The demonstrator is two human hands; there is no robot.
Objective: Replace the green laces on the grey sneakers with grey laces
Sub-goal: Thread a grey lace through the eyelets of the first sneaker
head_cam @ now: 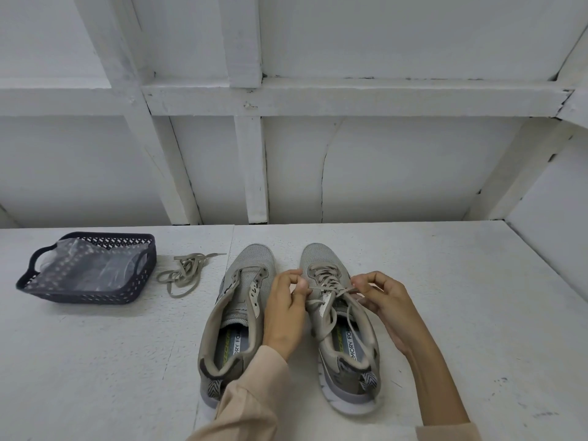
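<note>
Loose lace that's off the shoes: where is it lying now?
In the head view the loose lace lies bunched on the white table, left of centre, between the dark basket and the unlaced sneaker.

I see a white desk (461,307) with a rough, scuffed surface, set against a white wall (413,173) crossed by painted timber battens (350,97). A thin crack (322,183) runs down one panel. The light is soft and even.

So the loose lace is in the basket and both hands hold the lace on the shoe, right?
No: the head view shows the loose lace on the table beside the basket, not in it. The left hand and right hand hold the shoe's lace.
</note>
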